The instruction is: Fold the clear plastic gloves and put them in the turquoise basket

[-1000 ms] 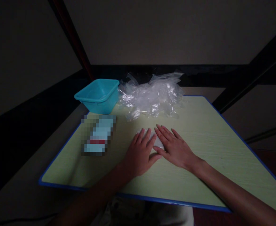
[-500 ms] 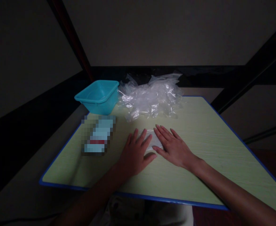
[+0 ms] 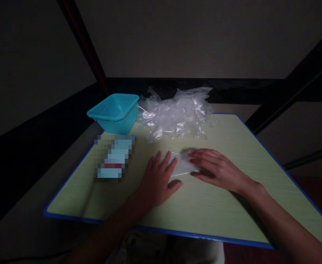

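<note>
A clear plastic bag [image 3: 182,167], flattened into a strip, lies on the table in front of me. My left hand [image 3: 157,180] rests open on its left end, palm down, with the fingers spread. At the right end is my right hand [image 3: 214,169], its fingers bent slightly over the bag's edge and the thumb apart from them. Those right fingertips hide that end of the bag, and whether they pinch any of it does not show.
A loose heap of clear plastic bags [image 3: 177,115] sits at the table's far side. Left of it stands a turquoise basin [image 3: 115,123]. A pixelated phone-like object [image 3: 117,157] lies nearer on the left. The pale table [image 3: 248,176] has a blue edge.
My right hand has slid to the right along the bag and its flat fingers have bent, uncovering more of the bag. My left hand has stayed in place.
</note>
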A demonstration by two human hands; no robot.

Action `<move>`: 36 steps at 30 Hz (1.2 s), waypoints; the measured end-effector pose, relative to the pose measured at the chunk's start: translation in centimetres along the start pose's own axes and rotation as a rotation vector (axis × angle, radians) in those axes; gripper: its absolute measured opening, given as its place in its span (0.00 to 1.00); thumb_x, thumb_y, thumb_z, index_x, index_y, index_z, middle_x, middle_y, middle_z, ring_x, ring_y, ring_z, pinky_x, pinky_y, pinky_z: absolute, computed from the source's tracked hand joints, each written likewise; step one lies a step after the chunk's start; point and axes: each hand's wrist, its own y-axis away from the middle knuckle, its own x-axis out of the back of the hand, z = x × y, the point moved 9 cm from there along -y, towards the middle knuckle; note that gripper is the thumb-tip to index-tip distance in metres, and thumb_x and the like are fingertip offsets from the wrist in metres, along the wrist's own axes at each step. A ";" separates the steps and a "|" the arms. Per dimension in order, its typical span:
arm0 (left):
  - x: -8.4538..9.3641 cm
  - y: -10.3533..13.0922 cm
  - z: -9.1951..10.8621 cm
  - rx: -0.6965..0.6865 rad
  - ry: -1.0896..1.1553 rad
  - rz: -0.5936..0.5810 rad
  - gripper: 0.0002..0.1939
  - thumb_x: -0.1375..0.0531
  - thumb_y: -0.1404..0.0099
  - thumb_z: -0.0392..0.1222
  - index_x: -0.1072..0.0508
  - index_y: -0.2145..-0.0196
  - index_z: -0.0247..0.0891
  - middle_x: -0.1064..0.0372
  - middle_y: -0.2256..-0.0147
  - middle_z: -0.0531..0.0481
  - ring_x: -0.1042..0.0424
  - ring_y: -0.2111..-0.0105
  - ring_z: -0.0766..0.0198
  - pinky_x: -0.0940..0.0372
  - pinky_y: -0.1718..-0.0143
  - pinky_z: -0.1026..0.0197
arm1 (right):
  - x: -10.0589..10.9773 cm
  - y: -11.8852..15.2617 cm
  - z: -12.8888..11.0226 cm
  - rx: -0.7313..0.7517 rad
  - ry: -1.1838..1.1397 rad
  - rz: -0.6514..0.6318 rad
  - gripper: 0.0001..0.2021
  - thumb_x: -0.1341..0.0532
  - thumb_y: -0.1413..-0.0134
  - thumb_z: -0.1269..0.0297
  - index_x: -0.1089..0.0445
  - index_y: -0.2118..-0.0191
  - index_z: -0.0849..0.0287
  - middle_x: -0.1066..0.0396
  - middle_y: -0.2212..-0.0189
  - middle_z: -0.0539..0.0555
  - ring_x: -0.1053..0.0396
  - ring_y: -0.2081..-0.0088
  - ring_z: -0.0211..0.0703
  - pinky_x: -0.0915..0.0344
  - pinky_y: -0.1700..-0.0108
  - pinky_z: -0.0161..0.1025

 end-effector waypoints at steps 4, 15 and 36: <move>0.0 0.0 0.0 -0.003 0.008 -0.004 0.34 0.47 0.37 0.58 0.45 0.39 0.37 0.54 0.37 0.39 0.55 0.39 0.39 0.51 0.44 0.37 | 0.7 0.2 -1.5 0.120 0.146 -0.013 0.11 0.48 0.39 0.66 0.28 0.64 0.60 0.25 0.66 0.55 0.29 0.61 0.44 0.33 0.55 0.46; 0.0 0.1 0.0 -0.005 0.012 0.025 0.33 0.48 0.37 0.58 0.44 0.40 0.37 0.53 0.37 0.39 0.55 0.39 0.39 0.51 0.44 0.37 | -0.3 -0.4 -2.7 0.159 0.319 -0.106 0.14 0.51 0.39 0.75 0.29 0.59 0.59 0.25 0.64 0.54 0.31 0.60 0.43 0.36 0.51 0.45; 0.1 0.0 -0.1 0.003 0.028 0.019 0.34 0.46 0.38 0.56 0.45 0.40 0.36 0.55 0.37 0.39 0.56 0.38 0.39 0.52 0.43 0.37 | -0.1 0.5 -0.6 0.117 0.320 0.056 0.14 0.49 0.39 0.73 0.27 0.68 0.60 0.25 0.67 0.53 0.31 0.63 0.41 0.37 0.51 0.43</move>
